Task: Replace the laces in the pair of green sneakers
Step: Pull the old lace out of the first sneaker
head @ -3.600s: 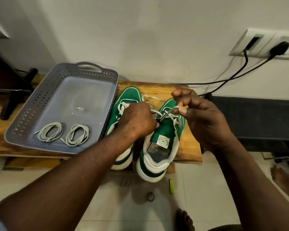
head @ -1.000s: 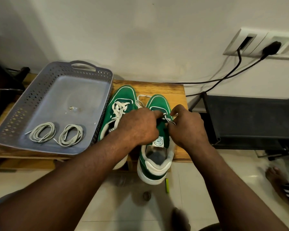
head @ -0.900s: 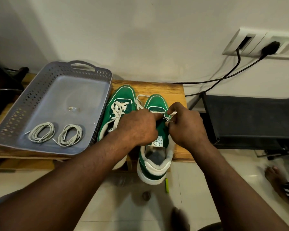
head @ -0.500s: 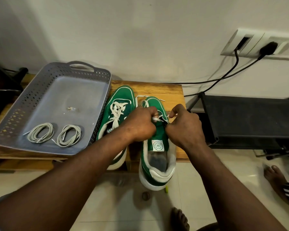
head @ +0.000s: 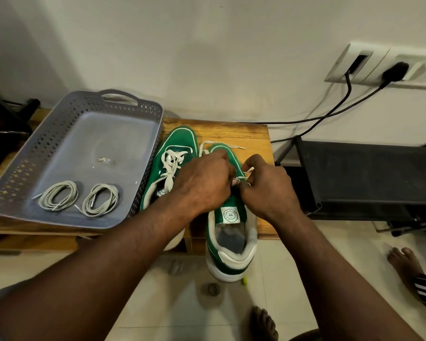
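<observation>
Pinching lace (head: 241,178) on green sneaker (head: 229,232): left hand (head: 204,185), right hand (head: 266,190)

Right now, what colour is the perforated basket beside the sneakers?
The basket is bluish grey; the head view shows it best.

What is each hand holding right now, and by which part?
Both the left hand and the right hand pinch the white flat lace of the green canvas sneaker on the right, mid-length, at the crossings above its tongue.
</observation>
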Available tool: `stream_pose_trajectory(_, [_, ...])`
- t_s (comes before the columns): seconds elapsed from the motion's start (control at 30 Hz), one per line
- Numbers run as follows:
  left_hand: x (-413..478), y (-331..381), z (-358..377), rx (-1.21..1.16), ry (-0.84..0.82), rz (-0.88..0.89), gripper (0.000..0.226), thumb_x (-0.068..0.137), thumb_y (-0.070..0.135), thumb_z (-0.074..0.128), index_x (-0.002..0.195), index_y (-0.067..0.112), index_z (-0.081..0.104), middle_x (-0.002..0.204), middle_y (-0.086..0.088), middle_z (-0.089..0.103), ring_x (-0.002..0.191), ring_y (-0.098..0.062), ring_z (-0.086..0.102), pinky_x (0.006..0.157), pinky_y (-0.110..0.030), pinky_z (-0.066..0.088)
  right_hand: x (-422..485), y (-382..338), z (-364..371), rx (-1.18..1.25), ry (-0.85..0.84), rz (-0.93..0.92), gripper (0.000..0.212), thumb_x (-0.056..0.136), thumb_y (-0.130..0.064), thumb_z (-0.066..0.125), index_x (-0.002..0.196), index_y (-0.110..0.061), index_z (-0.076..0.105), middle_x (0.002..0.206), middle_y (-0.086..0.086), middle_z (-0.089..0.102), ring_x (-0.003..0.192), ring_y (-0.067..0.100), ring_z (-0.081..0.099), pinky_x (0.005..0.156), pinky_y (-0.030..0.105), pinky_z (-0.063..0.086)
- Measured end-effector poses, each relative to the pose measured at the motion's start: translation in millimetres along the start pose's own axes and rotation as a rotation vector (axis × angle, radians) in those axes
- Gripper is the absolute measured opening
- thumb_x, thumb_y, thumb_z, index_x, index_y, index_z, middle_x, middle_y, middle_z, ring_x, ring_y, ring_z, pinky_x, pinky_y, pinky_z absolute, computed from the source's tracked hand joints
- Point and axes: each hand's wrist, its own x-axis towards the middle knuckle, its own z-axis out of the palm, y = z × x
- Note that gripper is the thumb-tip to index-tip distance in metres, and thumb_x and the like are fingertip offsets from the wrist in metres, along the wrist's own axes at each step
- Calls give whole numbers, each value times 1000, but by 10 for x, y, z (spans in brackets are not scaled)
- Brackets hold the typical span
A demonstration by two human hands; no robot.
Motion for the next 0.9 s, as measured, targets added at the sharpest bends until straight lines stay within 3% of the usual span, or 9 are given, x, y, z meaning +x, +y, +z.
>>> stream_pose_trajectory(0.07, [4,6,-5,-79,2,-45,17,100,37,67,103,29,81,98,8,61,94,-20,65,80,-37,54,-3,-5,8,-16,22,10,33,89,-29,72,119,-26,58,88,-1,70,78,18,66,64,34,58])
stream_pose_trajectory(0.23, [27,40,-172,-854,-12,-436,9,92,14,75,89,17,83,94,3,78,87,-13,67,76,-30,50,4,-4,-11,-25,67,95,28,91,-28,71,114,-24,57,89,2,67,81,22,65,63,34,55])
stream_pose_trajectory(0.27, [40,17,-191,-850,-19,-431,7,91,14,76,89,15,82,94,2,79,87,-14,68,77,-30,50,6,5,-18,-22,65,106,28,91,-28,71,114,-23,57,90,2,68,81,22,65,63,32,53])
stream_pose_trajectory(0.37, [56,-66,-165,-425,-84,-291,16,93,35,75,83,24,79,88,6,76,86,-14,70,86,-36,57,12,28,-19,12,32,124,27,89,-25,71,111,-27,57,87,0,68,76,18,64,61,33,54])
stream_pose_trajectory(0.5, [37,-96,-134,-156,-80,-240,24,92,51,75,86,28,79,86,5,74,85,-17,69,80,-35,56,12,-25,39,5,1,104,27,86,-26,70,109,-30,56,86,0,67,77,19,63,61,31,52])
stream_pose_trajectory(0.57, [45,-78,-135,-248,-81,-185,18,94,43,75,86,28,79,84,6,73,83,-16,68,76,-31,53,6,-36,65,-5,6,100,26,86,-26,69,109,-29,56,87,1,65,80,22,62,61,32,49])
stream_pose_trajectory(0.73, [37,-91,-258,-822,-18,-119,25,97,27,74,75,15,75,73,-2,72,64,-9,60,72,-32,50,13,16,14,-24,41,164,25,87,-30,71,105,-29,54,85,2,64,76,25,63,65,38,57])
stream_pose_trajectory(0.8, [44,-117,-288,-633,-69,-111,31,96,33,73,70,16,73,68,-2,70,63,-11,61,69,-34,51,18,26,2,-10,25,179,25,87,-26,71,105,-29,54,87,1,64,77,22,62,64,35,55])
stream_pose_trajectory(0.9, [27,-115,-250,-97,-196,-88,33,94,53,70,79,25,78,78,3,73,77,-14,68,71,-33,54,12,-24,36,4,15,159,25,85,-26,70,106,-29,56,91,4,65,79,23,62,65,34,53])
